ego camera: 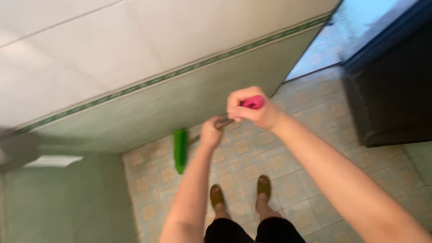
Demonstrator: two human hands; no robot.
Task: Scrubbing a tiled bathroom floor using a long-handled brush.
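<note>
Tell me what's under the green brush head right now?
Patterned floor tiles surround the green brush head, which sits by the wall base. The patch directly beneath is covered, so dirt or water cannot be seen.

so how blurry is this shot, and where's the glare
In the head view, motion blur softens everything: the green brush head smears into a streak, and the left hand and right hand on the pink-ended handle lack sharp edges. Glare washes out the white wall tiles and the bright doorway.
</note>
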